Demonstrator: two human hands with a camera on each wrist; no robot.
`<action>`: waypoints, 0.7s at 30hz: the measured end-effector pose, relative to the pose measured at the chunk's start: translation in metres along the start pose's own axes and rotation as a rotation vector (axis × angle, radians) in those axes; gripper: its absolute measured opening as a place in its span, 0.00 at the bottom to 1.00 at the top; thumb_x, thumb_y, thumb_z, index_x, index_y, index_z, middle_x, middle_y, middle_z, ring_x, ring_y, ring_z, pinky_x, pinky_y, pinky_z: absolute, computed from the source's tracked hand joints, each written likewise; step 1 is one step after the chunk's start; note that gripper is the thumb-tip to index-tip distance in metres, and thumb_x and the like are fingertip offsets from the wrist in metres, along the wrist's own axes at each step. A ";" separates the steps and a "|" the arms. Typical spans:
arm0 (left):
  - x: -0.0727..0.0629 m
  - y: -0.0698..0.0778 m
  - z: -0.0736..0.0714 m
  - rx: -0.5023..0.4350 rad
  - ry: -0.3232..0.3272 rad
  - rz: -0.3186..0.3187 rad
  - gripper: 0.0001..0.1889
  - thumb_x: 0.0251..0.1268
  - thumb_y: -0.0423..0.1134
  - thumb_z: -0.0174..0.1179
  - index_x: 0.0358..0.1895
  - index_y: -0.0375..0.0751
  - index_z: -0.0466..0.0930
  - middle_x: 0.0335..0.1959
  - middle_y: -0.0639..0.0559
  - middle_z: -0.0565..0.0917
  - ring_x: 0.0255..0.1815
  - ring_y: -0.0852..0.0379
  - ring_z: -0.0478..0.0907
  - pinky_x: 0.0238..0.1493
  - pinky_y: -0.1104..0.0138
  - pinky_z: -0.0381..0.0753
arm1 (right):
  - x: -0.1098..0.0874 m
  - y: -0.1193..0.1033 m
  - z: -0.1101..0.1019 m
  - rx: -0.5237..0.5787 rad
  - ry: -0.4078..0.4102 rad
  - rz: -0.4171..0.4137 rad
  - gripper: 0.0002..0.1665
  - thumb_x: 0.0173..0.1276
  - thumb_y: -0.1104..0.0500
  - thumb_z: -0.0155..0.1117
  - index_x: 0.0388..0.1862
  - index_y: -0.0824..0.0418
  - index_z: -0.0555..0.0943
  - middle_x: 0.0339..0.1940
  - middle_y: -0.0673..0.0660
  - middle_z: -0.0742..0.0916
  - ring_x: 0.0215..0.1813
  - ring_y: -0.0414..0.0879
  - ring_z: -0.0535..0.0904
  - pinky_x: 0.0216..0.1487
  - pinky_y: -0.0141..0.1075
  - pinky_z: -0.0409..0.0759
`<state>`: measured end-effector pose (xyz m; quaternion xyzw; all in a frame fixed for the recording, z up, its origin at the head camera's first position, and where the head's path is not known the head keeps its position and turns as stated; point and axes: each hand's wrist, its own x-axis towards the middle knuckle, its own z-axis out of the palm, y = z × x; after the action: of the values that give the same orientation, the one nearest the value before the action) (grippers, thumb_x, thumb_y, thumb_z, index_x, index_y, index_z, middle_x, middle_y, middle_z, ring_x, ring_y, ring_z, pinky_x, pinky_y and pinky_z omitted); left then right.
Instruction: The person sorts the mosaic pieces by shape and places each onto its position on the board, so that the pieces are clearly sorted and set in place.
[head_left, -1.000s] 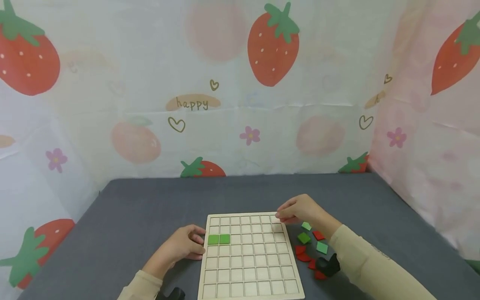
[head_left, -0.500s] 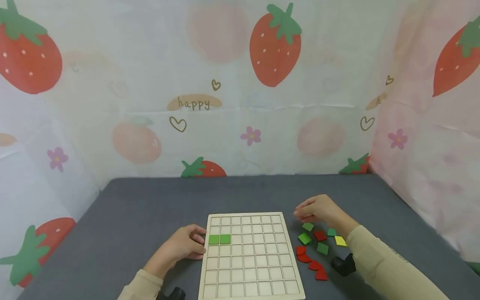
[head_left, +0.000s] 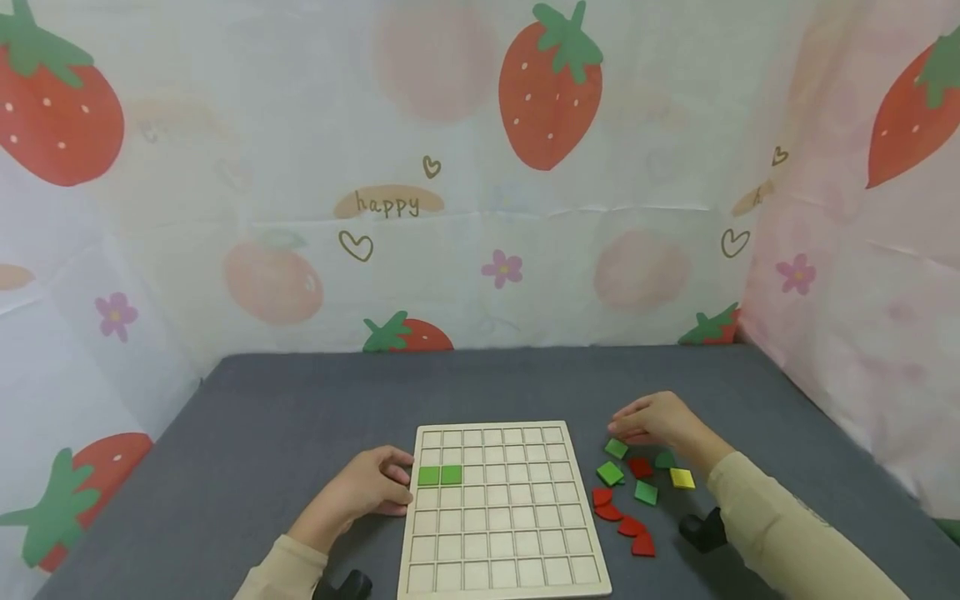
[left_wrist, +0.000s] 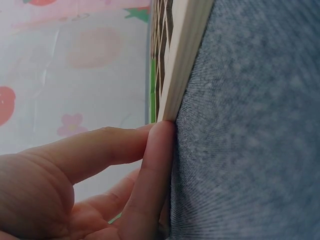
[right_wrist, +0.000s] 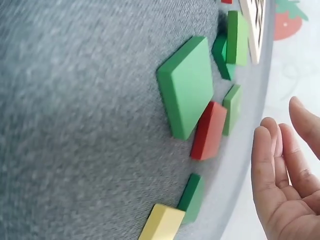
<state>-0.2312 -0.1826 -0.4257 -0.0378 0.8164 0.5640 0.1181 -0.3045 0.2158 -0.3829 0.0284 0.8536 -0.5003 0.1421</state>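
A pale wooden grid board (head_left: 510,522) lies on the table, two green square tiles (head_left: 440,475) side by side in its left columns. My left hand (head_left: 363,487) rests at the board's left edge; in the left wrist view its fingertips (left_wrist: 162,131) touch the wooden rim. To the right of the board, my right hand (head_left: 656,419) hovers just beyond a group of loose tiles. Its fingers are loosely extended and hold nothing in the right wrist view. Nearest below it is a light green tile (head_left: 617,448), with a red tile (head_left: 641,467) and a dark green piece (head_left: 664,459) close by.
Also in the loose group are a yellow tile (head_left: 682,478), a bright green tile (head_left: 610,474), another green tile (head_left: 646,492) and several red pieces (head_left: 632,527). A dark grey cloth (head_left: 300,400) covers the table. Strawberry-print curtains (head_left: 465,167) stand behind and at the sides.
My right hand has moved right, from the board's far right corner to above the loose tiles. Its arm has uncovered the yellow tile and dark green piece. My left hand stays put.
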 end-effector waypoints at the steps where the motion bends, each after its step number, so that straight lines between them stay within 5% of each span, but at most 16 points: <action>1: 0.000 0.000 0.000 0.001 -0.003 -0.003 0.29 0.50 0.18 0.65 0.60 0.25 0.73 0.36 0.42 0.76 0.28 0.54 0.79 0.31 0.62 0.89 | 0.000 0.001 -0.001 -0.003 0.000 0.006 0.18 0.63 0.62 0.72 0.48 0.73 0.84 0.34 0.52 0.91 0.38 0.43 0.87 0.46 0.40 0.89; 21: 0.000 0.002 0.000 0.013 -0.011 0.003 0.29 0.51 0.18 0.65 0.60 0.24 0.72 0.35 0.43 0.75 0.29 0.54 0.78 0.31 0.62 0.89 | 0.006 0.015 -0.009 -0.085 -0.013 0.055 0.15 0.60 0.62 0.74 0.43 0.71 0.86 0.31 0.53 0.90 0.33 0.41 0.84 0.39 0.36 0.88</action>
<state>-0.2314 -0.1820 -0.4240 -0.0328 0.8194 0.5591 0.1223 -0.3093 0.2302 -0.3926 0.0423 0.8720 -0.4598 0.1625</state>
